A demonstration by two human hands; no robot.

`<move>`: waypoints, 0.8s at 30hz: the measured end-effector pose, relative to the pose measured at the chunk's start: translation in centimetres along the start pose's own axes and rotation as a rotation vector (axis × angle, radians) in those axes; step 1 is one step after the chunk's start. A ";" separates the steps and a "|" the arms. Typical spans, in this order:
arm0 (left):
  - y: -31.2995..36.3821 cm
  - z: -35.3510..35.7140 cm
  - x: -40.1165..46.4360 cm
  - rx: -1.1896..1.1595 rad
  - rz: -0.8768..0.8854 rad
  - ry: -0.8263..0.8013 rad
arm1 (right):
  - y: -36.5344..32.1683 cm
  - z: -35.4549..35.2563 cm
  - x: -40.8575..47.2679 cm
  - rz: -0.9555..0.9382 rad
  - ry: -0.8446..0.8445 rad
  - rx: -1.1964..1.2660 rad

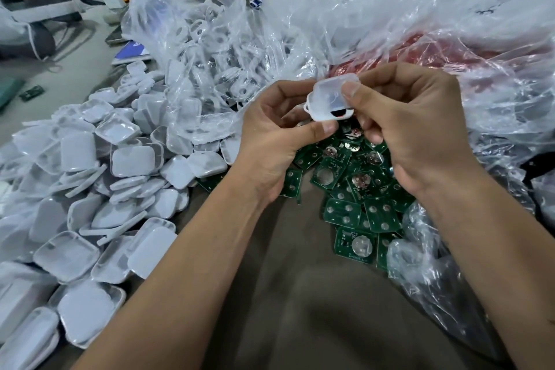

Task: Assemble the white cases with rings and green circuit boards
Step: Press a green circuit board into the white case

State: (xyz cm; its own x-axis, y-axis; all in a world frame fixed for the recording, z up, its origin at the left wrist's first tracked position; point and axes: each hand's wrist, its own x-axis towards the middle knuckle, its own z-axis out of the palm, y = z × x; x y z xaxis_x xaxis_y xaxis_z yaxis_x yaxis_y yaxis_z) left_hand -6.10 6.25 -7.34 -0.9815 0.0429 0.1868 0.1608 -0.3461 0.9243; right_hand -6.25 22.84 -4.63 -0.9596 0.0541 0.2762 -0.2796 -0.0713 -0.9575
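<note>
Pinching: both hands hold one white case between them, above the green circuit boards.
Left hand: thumb under the case's near edge, fingers curled behind it.
Right hand: thumb pressing its top face.
Axis: case tilts lower-left to upper-right; small ring loop faces the left hand.
Spare cases: heaped on the table, left.

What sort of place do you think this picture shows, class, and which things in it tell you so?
Probably a small assembly workshop. A heap of white cases and a pile of green circuit boards lie loose on the table, with a clear bag of rings behind, and both hands hold one case.
</note>
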 end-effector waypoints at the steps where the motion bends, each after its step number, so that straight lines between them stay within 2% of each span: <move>1: 0.0 0.0 0.0 0.004 -0.006 0.003 | -0.1 0.0 0.0 0.021 -0.003 0.026; 5: 0.0 0.0 0.0 0.009 -0.025 0.020 | -0.3 -0.3 0.1 0.091 -0.025 0.126; 15: 0.0 -0.4 0.1 -0.005 -0.019 0.008 | -0.1 -0.6 0.5 -0.043 -0.157 0.137; 19: 0.0 -0.4 0.1 -0.001 0.003 0.008 | -0.3 -0.6 0.4 -0.013 -0.197 0.183; 22: 0.0 -0.3 0.1 0.018 0.022 0.037 | -0.4 -0.8 0.4 0.026 -0.183 0.228; 24: -0.1 -0.3 0.0 0.052 0.055 0.059 | -0.2 -0.7 0.4 -0.032 -0.140 0.125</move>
State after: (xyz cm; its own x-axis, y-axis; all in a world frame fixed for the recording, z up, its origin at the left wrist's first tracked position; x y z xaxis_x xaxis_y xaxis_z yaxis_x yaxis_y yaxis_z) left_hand -6.17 6.03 -7.48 -0.9752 -0.0309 0.2192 0.2184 -0.2973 0.9295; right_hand -6.54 23.56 -4.35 -0.9429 -0.0797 0.3234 -0.3033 -0.1958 -0.9326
